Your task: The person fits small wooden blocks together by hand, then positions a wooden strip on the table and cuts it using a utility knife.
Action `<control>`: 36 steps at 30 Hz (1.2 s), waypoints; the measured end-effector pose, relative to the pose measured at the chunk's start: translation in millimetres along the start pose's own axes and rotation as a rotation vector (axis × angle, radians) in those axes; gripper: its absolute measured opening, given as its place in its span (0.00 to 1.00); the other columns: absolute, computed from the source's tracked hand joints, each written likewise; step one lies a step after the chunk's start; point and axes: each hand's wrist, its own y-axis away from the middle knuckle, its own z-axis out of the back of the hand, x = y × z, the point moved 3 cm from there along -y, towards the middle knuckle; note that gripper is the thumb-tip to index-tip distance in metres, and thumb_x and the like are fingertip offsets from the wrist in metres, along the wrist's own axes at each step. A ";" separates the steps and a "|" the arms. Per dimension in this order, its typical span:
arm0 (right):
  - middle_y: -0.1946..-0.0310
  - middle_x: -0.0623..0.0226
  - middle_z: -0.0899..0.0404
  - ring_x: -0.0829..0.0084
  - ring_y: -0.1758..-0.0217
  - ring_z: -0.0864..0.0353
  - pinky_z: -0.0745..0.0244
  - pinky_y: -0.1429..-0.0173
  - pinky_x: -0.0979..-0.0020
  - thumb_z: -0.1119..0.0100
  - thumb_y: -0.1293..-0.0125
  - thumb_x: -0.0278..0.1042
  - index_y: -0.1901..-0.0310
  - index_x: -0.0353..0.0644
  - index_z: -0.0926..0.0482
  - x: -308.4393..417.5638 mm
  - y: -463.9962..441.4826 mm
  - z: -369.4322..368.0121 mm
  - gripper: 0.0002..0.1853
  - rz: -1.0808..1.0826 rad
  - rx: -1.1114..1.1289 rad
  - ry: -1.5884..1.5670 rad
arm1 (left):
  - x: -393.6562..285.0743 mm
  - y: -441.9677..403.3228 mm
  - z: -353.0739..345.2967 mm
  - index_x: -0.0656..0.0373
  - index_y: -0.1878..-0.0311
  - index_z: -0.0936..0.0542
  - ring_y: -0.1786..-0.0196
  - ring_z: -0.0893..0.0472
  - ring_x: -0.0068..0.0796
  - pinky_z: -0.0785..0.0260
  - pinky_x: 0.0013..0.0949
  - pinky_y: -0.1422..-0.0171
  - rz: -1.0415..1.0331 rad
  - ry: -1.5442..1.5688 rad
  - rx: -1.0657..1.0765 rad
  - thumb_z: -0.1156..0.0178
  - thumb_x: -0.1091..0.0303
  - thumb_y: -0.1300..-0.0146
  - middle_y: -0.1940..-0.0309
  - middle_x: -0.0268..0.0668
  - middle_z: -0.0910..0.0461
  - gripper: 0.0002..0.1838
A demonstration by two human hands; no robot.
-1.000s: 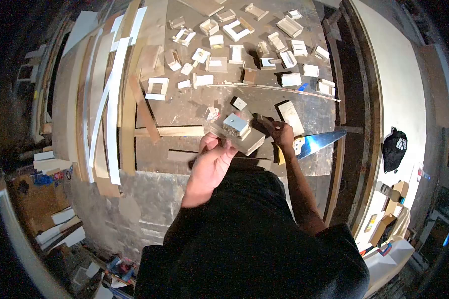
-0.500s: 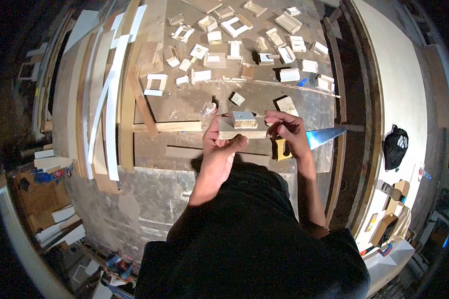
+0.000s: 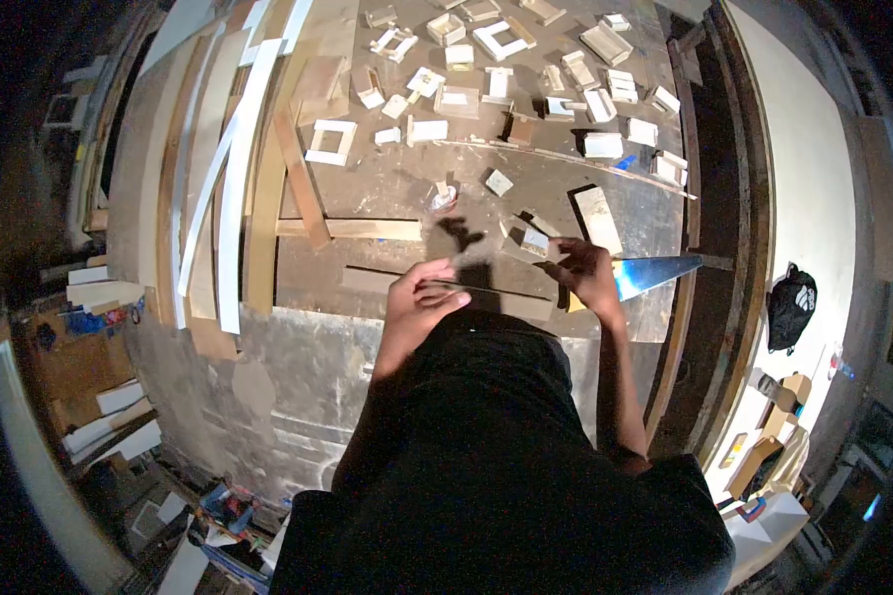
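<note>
My right hand point(image 3: 587, 280) pinches the right end of a small wooden piece point(image 3: 514, 243), with a smaller pale block point(image 3: 535, 241) on top of it. It is tilted over the workbench. My left hand point(image 3: 422, 302) is apart from it on the left, fingers curved and parted, with nothing in them. A handsaw point(image 3: 655, 277) lies beyond my right hand, which hides most of its yellow handle. Under my hands, a flat wooden strip point(image 3: 506, 300) rests near the bench's front edge. A small wood block point(image 3: 498, 182) and a larger rectangular one point(image 3: 596, 220) lie farther back.
Several small wooden box-like assemblies point(image 3: 458, 102) cover the back of the workbench point(image 3: 387, 174). Long boards and white strips point(image 3: 253, 169) are stacked at left. A small cup-like item point(image 3: 444, 196) stands mid-bench. On a pale surface at right lies a black bag point(image 3: 792, 309).
My left hand has let go of the wooden piece and moved left and down. The piece is now in my right hand, tilted. The view has shifted a little.
</note>
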 end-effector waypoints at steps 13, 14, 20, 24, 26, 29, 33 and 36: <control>0.47 0.55 0.18 0.49 0.47 0.18 0.22 0.48 0.56 0.37 0.38 0.38 0.40 0.45 0.23 -107.1 -55.9 -126.1 0.24 0.289 0.066 0.495 | 58.3 1.0 119.1 0.62 0.46 0.21 0.53 0.16 0.25 0.23 0.32 0.45 -0.065 -0.448 -0.061 0.23 0.67 0.44 0.57 0.43 0.14 0.24; 0.47 0.56 0.18 0.49 0.48 0.17 0.21 0.48 0.57 0.36 0.38 0.38 0.40 0.45 0.23 -106.9 -57.4 -129.9 0.23 0.346 0.030 0.515 | 57.9 -0.1 129.9 0.62 0.47 0.21 0.52 0.14 0.33 0.23 0.36 0.44 0.001 -0.585 -0.055 0.24 0.62 0.43 0.58 0.47 0.14 0.24; 0.48 0.55 0.18 0.50 0.51 0.16 0.20 0.51 0.59 0.32 0.42 0.35 0.43 0.45 0.21 -83.6 -46.6 -133.1 0.23 0.423 -0.189 0.514 | 99.7 -37.2 172.5 0.60 0.42 0.23 0.45 0.18 0.50 0.28 0.43 0.37 -0.173 -0.677 -0.012 0.30 0.63 0.42 0.51 0.51 0.18 0.26; 0.50 0.55 0.18 0.53 0.52 0.16 0.20 0.51 0.60 0.27 0.47 0.32 0.44 0.46 0.21 -107.8 -25.2 -103.2 0.26 0.276 -0.353 0.658 | 100.2 -66.0 178.8 0.56 0.35 0.27 0.34 0.28 0.53 0.36 0.46 0.28 -0.425 -0.954 -0.056 0.32 0.67 0.45 0.39 0.52 0.26 0.32; 0.50 0.55 0.18 0.54 0.52 0.16 0.20 0.50 0.60 0.27 0.47 0.32 0.44 0.46 0.21 -117.0 -26.0 -93.4 0.27 0.243 -0.351 0.643 | 87.5 -73.1 185.8 0.53 0.29 0.32 0.26 0.39 0.56 0.45 0.51 0.24 -0.280 -1.291 -0.281 0.34 0.65 0.45 0.30 0.50 0.35 0.37; 0.49 0.56 0.19 0.54 0.53 0.16 0.20 0.51 0.59 0.29 0.44 0.35 0.42 0.47 0.22 -116.0 -27.0 -87.4 0.26 0.269 -0.366 0.786 | 104.6 -96.0 217.2 0.54 0.26 0.37 0.26 0.40 0.57 0.46 0.55 0.24 -0.312 -1.363 -0.670 0.33 0.62 0.47 0.28 0.50 0.38 0.43; 0.48 0.57 0.20 0.55 0.53 0.17 0.21 0.52 0.58 0.31 0.42 0.32 0.42 0.49 0.21 -99.7 -43.3 -69.4 0.24 0.058 -0.598 0.845 | 74.4 -101.0 250.9 0.58 0.32 0.32 0.34 0.30 0.56 0.35 0.56 0.32 -0.126 -1.207 -0.903 0.32 0.59 0.50 0.37 0.51 0.29 0.40; 0.48 0.55 0.20 0.54 0.56 0.16 0.20 0.52 0.58 0.32 0.44 0.29 0.42 0.46 0.21 -106.4 -58.4 -54.4 0.25 0.124 -0.633 0.824 | 90.6 -115.6 295.8 0.60 0.42 0.25 0.46 0.22 0.56 0.26 0.53 0.43 -0.071 -1.078 -0.894 0.31 0.59 0.50 0.48 0.50 0.22 0.31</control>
